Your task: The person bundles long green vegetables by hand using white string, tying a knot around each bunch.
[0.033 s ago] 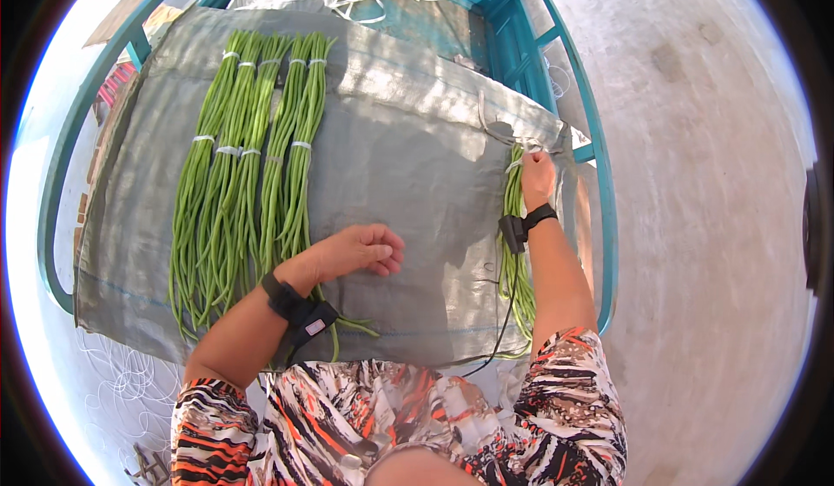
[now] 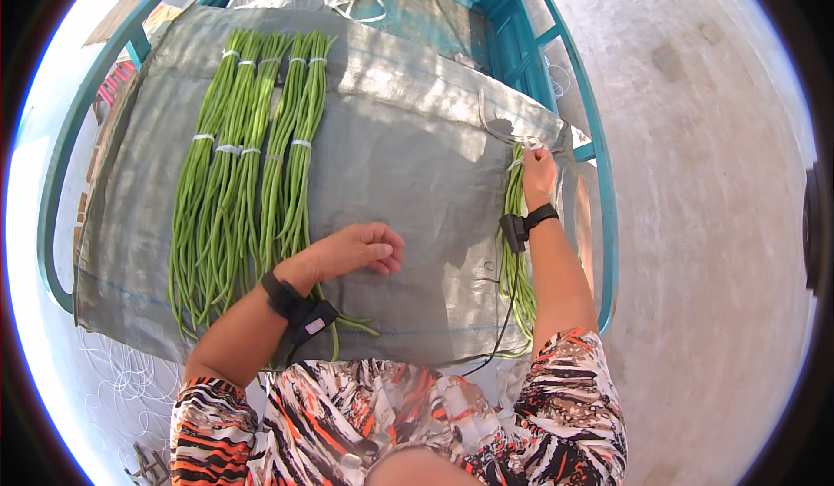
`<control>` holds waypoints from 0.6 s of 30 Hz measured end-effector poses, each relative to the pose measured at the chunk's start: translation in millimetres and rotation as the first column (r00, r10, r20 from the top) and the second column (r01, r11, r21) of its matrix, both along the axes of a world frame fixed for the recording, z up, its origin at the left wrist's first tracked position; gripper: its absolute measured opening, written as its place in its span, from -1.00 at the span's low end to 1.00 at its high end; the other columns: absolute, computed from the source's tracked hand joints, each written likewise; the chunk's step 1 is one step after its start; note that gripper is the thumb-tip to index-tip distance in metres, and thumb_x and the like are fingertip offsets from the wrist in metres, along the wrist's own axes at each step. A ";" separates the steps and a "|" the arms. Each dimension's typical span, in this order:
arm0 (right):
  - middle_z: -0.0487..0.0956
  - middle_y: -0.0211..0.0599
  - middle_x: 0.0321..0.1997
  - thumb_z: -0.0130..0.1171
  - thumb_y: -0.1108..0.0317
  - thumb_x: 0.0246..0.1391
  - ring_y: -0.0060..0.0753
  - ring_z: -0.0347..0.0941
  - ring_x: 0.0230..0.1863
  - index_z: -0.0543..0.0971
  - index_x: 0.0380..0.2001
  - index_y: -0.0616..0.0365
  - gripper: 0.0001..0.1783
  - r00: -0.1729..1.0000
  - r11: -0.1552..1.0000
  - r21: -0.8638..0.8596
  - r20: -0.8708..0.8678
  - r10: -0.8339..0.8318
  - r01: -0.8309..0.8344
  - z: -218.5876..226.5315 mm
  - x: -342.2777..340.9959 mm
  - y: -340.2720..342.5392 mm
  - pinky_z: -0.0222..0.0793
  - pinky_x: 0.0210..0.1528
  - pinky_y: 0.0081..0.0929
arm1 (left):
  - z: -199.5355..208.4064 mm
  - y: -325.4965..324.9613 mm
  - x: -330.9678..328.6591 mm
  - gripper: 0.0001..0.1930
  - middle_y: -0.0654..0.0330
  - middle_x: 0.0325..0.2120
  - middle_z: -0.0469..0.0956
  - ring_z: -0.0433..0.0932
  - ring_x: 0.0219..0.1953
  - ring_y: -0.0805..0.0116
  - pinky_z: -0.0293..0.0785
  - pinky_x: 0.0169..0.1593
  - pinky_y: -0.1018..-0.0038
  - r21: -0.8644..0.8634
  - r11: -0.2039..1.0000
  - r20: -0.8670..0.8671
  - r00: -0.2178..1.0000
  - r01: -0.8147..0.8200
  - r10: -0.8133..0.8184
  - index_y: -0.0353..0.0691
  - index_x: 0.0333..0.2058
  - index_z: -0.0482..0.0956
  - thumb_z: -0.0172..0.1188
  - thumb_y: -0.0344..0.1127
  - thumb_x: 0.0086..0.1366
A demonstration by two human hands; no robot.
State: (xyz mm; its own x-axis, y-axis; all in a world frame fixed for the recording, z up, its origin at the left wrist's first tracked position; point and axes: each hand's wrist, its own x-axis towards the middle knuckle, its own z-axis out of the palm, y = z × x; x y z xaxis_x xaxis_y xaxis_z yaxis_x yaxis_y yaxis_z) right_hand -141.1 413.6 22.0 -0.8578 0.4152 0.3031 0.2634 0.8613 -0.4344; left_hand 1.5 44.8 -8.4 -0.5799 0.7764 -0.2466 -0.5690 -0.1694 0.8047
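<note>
At the right side of the grey woven sheet, my right hand [image 2: 540, 177] is closed at the top end of a bundle of long green beans [image 2: 512, 269]. A white tie [image 2: 533, 146] shows at its fingertips; the forearm and wrist strap cover part of this bundle. My left hand [image 2: 365, 248] is over the middle of the sheet, its fingers loosely curled and thumb apart, holding nothing. Left of it, several bundles of long beans [image 2: 261, 160] lie side by side, with white bands [image 2: 228, 150] around their tops and middles. The left forearm hides some of their lower ends.
The grey woven sheet [image 2: 408, 182] covers a platform with teal metal rails [image 2: 599, 217] on both sides. White strips [image 2: 360, 4] and clear plastic lie at the far end. A dark cord [image 2: 499, 338] hangs from the right wrist. Tangled white string [image 2: 130, 377] lies at lower left.
My right hand has shifted very slightly away from me at the bundle's top. My left hand and the other bundles stay in place.
</note>
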 end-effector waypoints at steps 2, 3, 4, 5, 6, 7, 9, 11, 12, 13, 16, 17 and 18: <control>0.53 -0.15 -0.45 0.12 0.26 -0.05 -0.21 0.48 -0.47 0.49 -0.42 0.24 -0.77 0.984 0.993 -0.040 -0.144 0.104 -0.111 -0.3 0.7 5.3 0.36 -0.38 -0.31 | 0.5 0.2 -0.4 -0.77 0.10 -0.23 0.47 0.52 -0.21 0.34 0.48 -0.14 0.51 0.013 1.000 -0.006 1.000 0.001 -0.001 -0.36 -0.11 0.37 -0.08 -0.42 0.30; 0.51 -0.21 -0.49 0.14 0.31 -0.05 -0.34 0.48 -0.52 0.47 -0.42 0.26 -0.79 0.979 0.961 -0.247 -0.185 0.079 -0.124 -0.6 1.3 -1.1 0.36 -0.46 -0.40 | 0.4 -1.5 -0.1 -0.77 0.10 -0.23 0.47 0.52 -0.21 0.34 0.48 -0.14 0.51 0.013 1.000 -0.003 1.000 -0.002 0.002 -0.36 -0.11 0.37 -0.08 -0.42 0.30; 0.50 -0.27 -0.52 0.16 0.35 -0.05 -0.47 0.47 -0.57 0.44 -0.43 0.28 -0.80 0.974 0.885 -0.443 -0.220 0.045 -0.141 0.5 2.3 -7.5 0.35 -0.55 -0.49 | 0.6 -3.0 0.4 -0.77 0.10 -0.23 0.47 0.52 -0.21 0.34 0.48 -0.14 0.51 0.003 1.000 -0.013 1.000 -0.006 0.006 -0.36 -0.11 0.37 -0.09 -0.42 0.30; 0.50 -0.27 -0.52 0.16 0.35 -0.05 -0.47 0.47 -0.57 0.44 -0.43 0.28 -0.80 0.975 0.884 -0.445 -0.218 0.047 -0.142 -0.4 2.2 -9.3 0.35 -0.55 -0.49 | 0.4 -4.1 0.7 -0.78 0.10 -0.23 0.47 0.52 -0.21 0.34 0.48 -0.15 0.51 -0.008 1.000 -0.024 1.000 -0.010 0.010 -0.36 -0.11 0.37 -0.09 -0.42 0.30; 0.48 -0.30 -0.53 0.18 0.38 -0.06 -0.53 0.44 -0.61 0.42 -0.40 0.27 -0.79 0.983 0.904 -0.410 -0.177 0.050 -0.120 -0.5 4.1 -5.7 0.34 -0.61 -0.55 | 0.6 -3.2 0.7 -0.78 0.10 -0.23 0.47 0.52 -0.21 0.34 0.48 -0.15 0.51 -0.005 1.000 -0.024 1.000 -0.006 0.006 -0.36 -0.11 0.37 -0.09 -0.42 0.30; 0.46 -0.33 -0.53 0.20 0.40 -0.07 -0.59 0.41 -0.64 0.40 -0.38 0.25 -0.77 0.989 0.922 -0.374 -0.136 0.050 -0.098 -0.2 6.0 -1.9 0.33 -0.66 -0.61 | 1.0 -2.2 0.4 -0.78 0.10 -0.23 0.47 0.53 -0.21 0.34 0.48 -0.15 0.51 -0.006 1.000 -0.018 1.000 -0.009 0.009 -0.36 -0.11 0.37 -0.09 -0.43 0.30; 0.44 -0.33 -0.54 0.21 0.40 -0.07 -0.59 0.39 -0.66 0.39 -0.36 0.26 -0.75 0.989 0.925 -0.364 -0.138 0.061 -0.108 4.3 9.9 0.3 0.32 -0.69 -0.60 | 1.8 -1.5 0.8 -0.78 0.10 -0.24 0.47 0.53 -0.22 0.35 0.48 -0.15 0.51 -0.008 1.000 -0.011 1.000 -0.014 0.013 -0.36 -0.11 0.37 -0.09 -0.43 0.30; 0.43 -0.33 -0.55 0.22 0.40 -0.07 -0.60 0.37 -0.68 0.37 -0.34 0.27 -0.73 0.987 0.926 -0.358 -0.139 0.076 -0.121 13.6 9.9 -3.6 0.32 -0.71 -0.59 | 3.0 -2.1 1.2 -0.78 0.10 -0.24 0.48 0.53 -0.21 0.35 0.49 -0.15 0.51 -0.025 1.000 -0.009 1.000 -0.015 0.015 -0.37 -0.11 0.38 -0.09 -0.43 0.29; 0.42 -0.33 -0.54 0.21 0.41 -0.05 -0.59 0.37 -0.67 0.36 -0.31 0.27 -0.72 0.983 0.908 -0.396 -0.169 0.078 -0.140 21.0 9.2 -4.8 0.33 -0.71 -0.59 | 2.6 -2.5 1.4 -0.78 0.10 -0.24 0.48 0.53 -0.21 0.35 0.49 -0.15 0.51 -0.024 1.000 -0.009 1.000 -0.015 0.015 -0.37 -0.11 0.38 -0.09 -0.43 0.29; 0.42 -0.33 -0.54 0.20 0.42 -0.03 -0.59 0.37 -0.67 0.34 -0.28 0.27 -0.71 0.977 0.888 -0.433 -0.198 0.078 -0.158 28.2 8.9 -6.5 0.33 -0.71 -0.59 | 1.4 -2.8 1.0 -0.78 0.11 -0.23 0.48 0.52 -0.20 0.35 0.47 -0.12 0.50 -0.017 1.000 0.000 1.000 -0.010 0.010 -0.35 -0.11 0.38 -0.07 -0.42 0.29; 0.42 -0.30 -0.51 0.16 0.42 0.02 -0.59 0.35 -0.68 0.32 -0.25 0.27 -0.72 0.884 0.841 -0.446 -0.460 0.077 -0.305 47.9 9.3 -12.7 0.34 -0.70 -0.60 | 1.9 -2.7 0.8 -0.77 0.12 -0.22 0.48 0.51 -0.18 0.36 0.46 -0.10 0.49 -0.016 1.000 0.009 1.000 -0.001 0.001 -0.34 -0.10 0.38 -0.05 -0.40 0.30; 0.42 -0.27 -0.45 0.10 0.43 0.07 -0.56 0.40 -0.64 0.31 -0.24 0.28 -0.76 0.891 0.833 -0.476 -0.452 0.042 -0.281 57.6 13.3 -11.7 0.37 -0.66 -0.59 | 2.4 -2.2 0.6 -0.77 0.12 -0.22 0.48 0.51 -0.18 0.35 0.46 -0.09 0.49 -0.023 1.000 0.011 1.000 0.001 0.000 -0.34 -0.10 0.37 -0.05 -0.40 0.30; 0.42 -0.27 -0.45 0.10 0.43 0.07 -0.56 0.40 -0.64 0.31 -0.24 0.28 -0.76 0.891 0.833 -0.477 -0.452 0.039 -0.279 65.1 14.4 -12.7 0.37 -0.66 -0.59 | 1.2 -3.3 0.9 -0.77 0.12 -0.22 0.48 0.51 -0.18 0.35 0.46 -0.09 0.49 -0.025 1.000 0.010 1.000 0.003 -0.002 -0.34 -0.10 0.37 -0.05 -0.40 0.30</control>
State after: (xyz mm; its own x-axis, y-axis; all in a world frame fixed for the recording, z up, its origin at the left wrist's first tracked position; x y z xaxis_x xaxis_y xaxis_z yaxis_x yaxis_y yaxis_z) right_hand -126.7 400.9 87.2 -0.7716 0.4794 0.4181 -0.1611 0.4885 -0.8576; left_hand 2.3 41.5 -7.3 -0.5753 0.7715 -0.2717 -0.5777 -0.1481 0.8027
